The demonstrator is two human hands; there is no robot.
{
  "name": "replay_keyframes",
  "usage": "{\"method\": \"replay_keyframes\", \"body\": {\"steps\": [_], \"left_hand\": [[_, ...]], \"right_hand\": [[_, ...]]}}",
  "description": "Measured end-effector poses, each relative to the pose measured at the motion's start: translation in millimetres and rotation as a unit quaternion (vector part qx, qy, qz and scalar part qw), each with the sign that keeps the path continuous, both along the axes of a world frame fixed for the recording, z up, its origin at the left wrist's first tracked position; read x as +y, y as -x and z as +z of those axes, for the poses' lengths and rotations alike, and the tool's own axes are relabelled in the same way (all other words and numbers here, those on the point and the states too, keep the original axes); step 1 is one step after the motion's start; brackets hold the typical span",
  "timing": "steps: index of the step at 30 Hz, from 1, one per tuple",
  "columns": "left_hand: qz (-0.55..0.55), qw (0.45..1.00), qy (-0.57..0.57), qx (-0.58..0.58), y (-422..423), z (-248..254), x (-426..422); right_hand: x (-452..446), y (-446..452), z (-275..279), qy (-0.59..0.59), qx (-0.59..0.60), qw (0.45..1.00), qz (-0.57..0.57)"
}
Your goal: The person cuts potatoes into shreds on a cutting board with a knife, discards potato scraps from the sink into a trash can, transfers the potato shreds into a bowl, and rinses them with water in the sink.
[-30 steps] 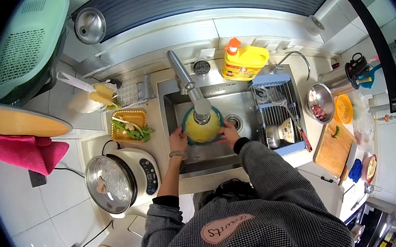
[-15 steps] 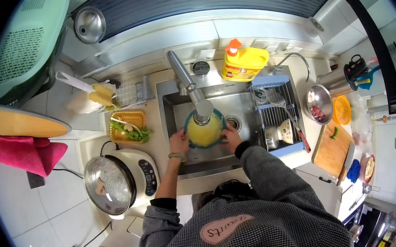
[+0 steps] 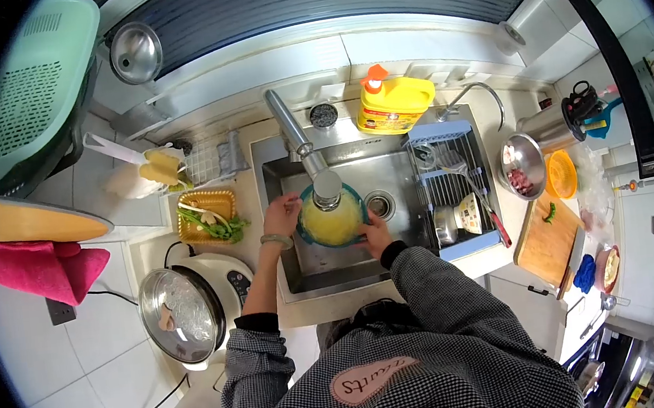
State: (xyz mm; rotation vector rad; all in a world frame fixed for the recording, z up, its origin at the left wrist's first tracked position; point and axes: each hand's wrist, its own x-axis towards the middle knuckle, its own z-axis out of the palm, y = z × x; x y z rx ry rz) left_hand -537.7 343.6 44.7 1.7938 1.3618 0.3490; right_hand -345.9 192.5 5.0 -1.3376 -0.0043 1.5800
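Observation:
A teal-rimmed bowl [image 3: 308,233] holding yellowish contents sits in the steel sink, under the faucet head [image 3: 327,187]. Whether the yellow is liquid or food cannot be made out. At the bowl's lower right edge, my right hand [image 3: 377,234] grips the rim. On the other side, my left hand [image 3: 284,213] is beside the rim with loosely bent fingers and nothing visible in them; a bracelet circles that wrist. The faucet hides part of the bowl's far side.
Right of the bowl are the drain [image 3: 379,206] and a blue dish rack [image 3: 469,248] with utensils. Behind the sink stands a yellow jug [image 3: 395,105]. Left lies a basket of greens [image 3: 202,233] above a lidded cooker [image 3: 180,309]. A meat bowl [image 3: 522,165] and cutting board [image 3: 545,246] are right.
My left hand has come off the bowl's rim, moving slightly up and left. My right hand has slid lower along the rim. The whole view has shifted slightly.

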Motion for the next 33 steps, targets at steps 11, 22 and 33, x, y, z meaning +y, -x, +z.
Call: {"method": "replay_keyframes", "body": {"steps": [11,22,33], "left_hand": [[-0.033,0.989,-0.014,-0.143,-38,-91,86],[0.018,0.93,0.122,-0.347,-58,-88,71],[0.044,0.984,0.17,-0.041,32,-76,-133]], "right_hand": [[-8,-8,-7,-0.043,0.004,0.997,-0.065],[-21,-16,-33,0.029,0.024,0.992,-0.118],[-23,-80,-129,0.078,-0.136,0.982,-0.108]]}}
